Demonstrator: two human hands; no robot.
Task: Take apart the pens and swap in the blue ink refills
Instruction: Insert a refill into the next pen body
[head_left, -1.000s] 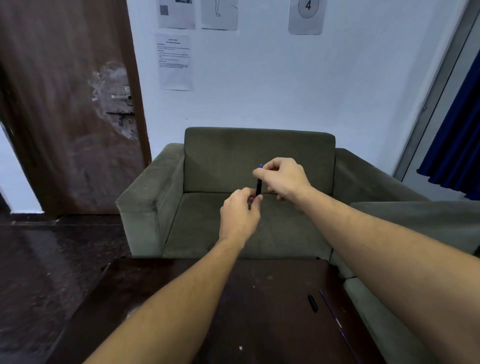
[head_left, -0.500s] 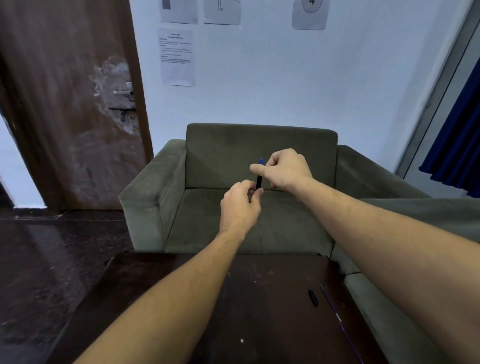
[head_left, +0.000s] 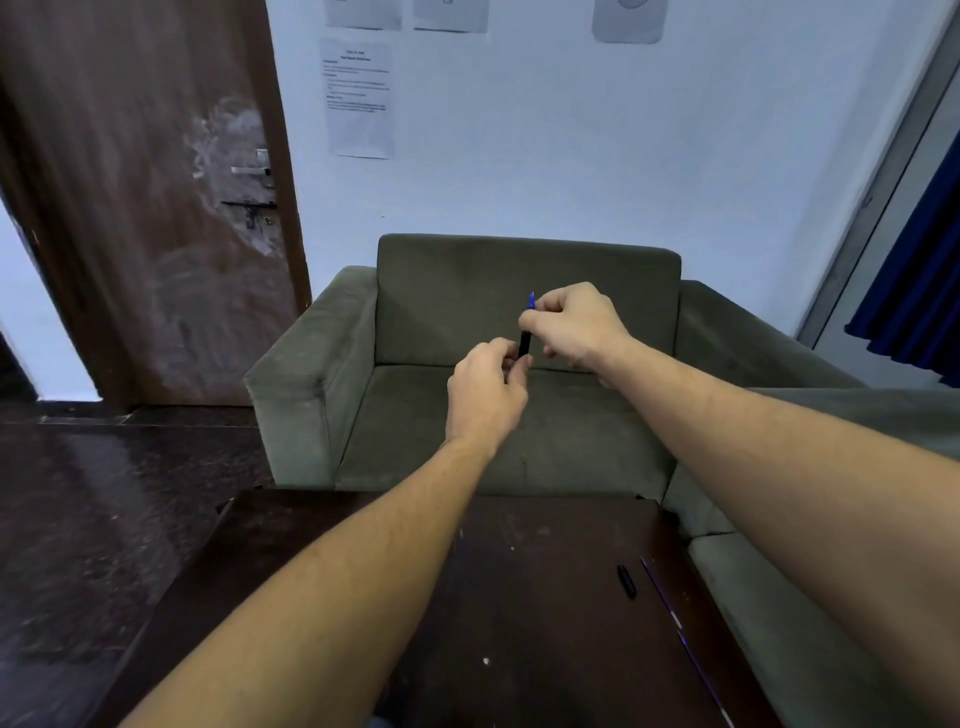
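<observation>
pen (head_left: 525, 342) stands near upright, blue end up, pinched by left hand (head_left: 485, 397) below, right hand (head_left: 577, 327) above.

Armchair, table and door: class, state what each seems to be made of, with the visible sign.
Armchair: olive fabric, probably suede-like, matte, with soft rounded edges. Table: dark wood or veneer, faint sheen, scuffs and pale specks. Door: brown wood by its look, finish rubbed whitish around the metal handle.
</observation>
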